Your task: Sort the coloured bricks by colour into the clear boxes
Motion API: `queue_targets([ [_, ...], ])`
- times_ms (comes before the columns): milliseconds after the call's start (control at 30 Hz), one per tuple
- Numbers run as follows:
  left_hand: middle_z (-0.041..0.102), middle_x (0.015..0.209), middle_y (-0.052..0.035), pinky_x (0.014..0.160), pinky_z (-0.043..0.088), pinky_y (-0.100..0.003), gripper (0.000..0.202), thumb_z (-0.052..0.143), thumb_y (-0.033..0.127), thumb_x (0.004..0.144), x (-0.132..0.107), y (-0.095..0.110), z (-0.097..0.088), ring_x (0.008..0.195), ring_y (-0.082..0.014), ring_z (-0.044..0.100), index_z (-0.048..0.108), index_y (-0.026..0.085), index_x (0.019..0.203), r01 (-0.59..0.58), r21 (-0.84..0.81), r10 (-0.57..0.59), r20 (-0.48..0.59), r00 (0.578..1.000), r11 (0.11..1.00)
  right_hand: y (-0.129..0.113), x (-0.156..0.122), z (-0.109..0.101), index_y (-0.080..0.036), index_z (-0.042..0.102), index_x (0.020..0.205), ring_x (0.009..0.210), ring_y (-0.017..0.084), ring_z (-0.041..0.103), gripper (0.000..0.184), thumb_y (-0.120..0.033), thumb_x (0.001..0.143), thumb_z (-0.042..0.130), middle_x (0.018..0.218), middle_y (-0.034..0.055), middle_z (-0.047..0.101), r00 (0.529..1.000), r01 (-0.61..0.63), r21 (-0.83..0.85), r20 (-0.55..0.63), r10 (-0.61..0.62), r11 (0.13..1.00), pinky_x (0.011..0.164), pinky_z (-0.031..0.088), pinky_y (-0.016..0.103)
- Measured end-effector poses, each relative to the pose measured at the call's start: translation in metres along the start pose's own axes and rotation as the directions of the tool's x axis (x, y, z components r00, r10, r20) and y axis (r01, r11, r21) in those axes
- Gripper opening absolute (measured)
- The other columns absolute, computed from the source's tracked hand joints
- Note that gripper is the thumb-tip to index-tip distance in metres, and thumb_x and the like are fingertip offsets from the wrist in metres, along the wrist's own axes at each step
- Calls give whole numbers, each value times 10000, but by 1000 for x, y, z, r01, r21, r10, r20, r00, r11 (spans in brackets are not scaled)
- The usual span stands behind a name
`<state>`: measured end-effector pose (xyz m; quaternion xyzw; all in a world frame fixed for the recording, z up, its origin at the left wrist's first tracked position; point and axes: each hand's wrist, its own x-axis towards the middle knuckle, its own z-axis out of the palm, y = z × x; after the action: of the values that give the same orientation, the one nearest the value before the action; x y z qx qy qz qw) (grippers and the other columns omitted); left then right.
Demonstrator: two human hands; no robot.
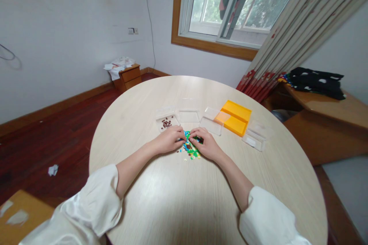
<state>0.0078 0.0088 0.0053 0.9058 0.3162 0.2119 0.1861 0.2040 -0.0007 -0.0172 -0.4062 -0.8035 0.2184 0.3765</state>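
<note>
A small heap of tiny coloured pieces (190, 149), mostly green, blue and yellow, lies in the middle of the round pale wooden table (184, 206). My left hand (169, 139) rests on the heap's left side with its fingers curled over the pieces. On the right side my right hand (206, 144) does the same, fingertips bent down into the heap. The fingertips of both hands nearly meet above it. What either hand pinches is too small to make out.
Behind the heap stand clear plastic trays: one with dark brown pieces (166, 119), an empty-looking one (189, 116), another (212, 124), and one at the right (254, 136). An orange box (236, 117) lies open. A low cabinet (128, 76) and a bench with dark cloth (317, 78) flank the table.
</note>
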Motion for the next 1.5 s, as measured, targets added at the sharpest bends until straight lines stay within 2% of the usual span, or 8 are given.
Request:
queue_targets([
  [367, 601, 827, -65, 740, 398, -259, 178, 536, 199, 836, 0, -1, 0, 800, -166, 538, 703, 169, 889, 27, 39, -28, 28, 999, 999, -3, 0, -1, -206, 645, 734, 880, 185, 563, 84, -171, 783, 587, 882, 52, 639, 1000, -11, -4, -2, 11, 1000, 823, 421, 374],
  [633, 585, 832, -45, 745, 403, -244, 153, 554, 128, 776, 0, -1, 3, 799, -151, 539, 680, 172, 850, 1, -14, -1, 21, 1000, 1000, -1, 0, -1, -209, 642, 739, 873, 183, 566, 83, -181, 787, 582, 870, 50, 636, 1000, -7, 3, -9, 7, 1000, 820, 428, 370],
  [867, 576, 799, -40, 718, 397, -236, 110, 545, 135, 777, 0, 0, 3, 772, -146, 529, 650, 158, 800, 2, -9, -2, 17, 1000, 1000, -1, 1, 0, -215, 639, 738, 857, 181, 572, 88, -199, 792, 571, 844, 42, 647, 1000, -4, 15, -29, 4, 1000, 808, 434, 364],
  [967, 587, 761, -35, 723, 401, -247, 105, 529, 136, 787, 1, 1, 2, 759, -148, 531, 633, 154, 784, 21, -13, -21, -13, 1000, 1000, -1, 2, -1, -214, 639, 744, 791, 175, 575, 103, -241, 804, 561, 785, 34, 648, 997, -43, 25, -65, 44, 999, 738, 451, 335],
  [1133, 616, 744, -22, 719, 415, -253, 102, 517, 101, 766, 1, -1, 1, 745, -142, 546, 604, 153, 756, 134, -59, -141, -150, 978, 989, 0, 1, -2, -199, 648, 729, 640, 155, 560, 152, -316, 790, 574, 697, 23, 646, 977, -178, 80, -107, 186, 981, 593, 439, 285],
  [1233, 625, 765, -22, 729, 420, -254, 103, 516, 92, 762, 1, -2, 1, 768, -143, 555, 598, 153, 754, 135, -67, -147, -206, 967, 989, -1, 0, -1, -193, 660, 726, 589, 147, 551, 159, -328, 770, 588, 670, 17, 655, 962, -233, 143, -114, 250, 962, 565, 430, 278],
  [1500, 659, 871, -48, 764, 429, -265, 192, 507, 115, 801, 1, 6, 0, 827, -151, 577, 627, 163, 944, 54, -92, -67, -144, 987, 994, -13, 0, 9, -198, 670, 716, 653, 159, 589, 138, -330, 732, 634, 709, 17, 680, 960, -214, 211, -134, 245, 954, 635, 448, 291],
])
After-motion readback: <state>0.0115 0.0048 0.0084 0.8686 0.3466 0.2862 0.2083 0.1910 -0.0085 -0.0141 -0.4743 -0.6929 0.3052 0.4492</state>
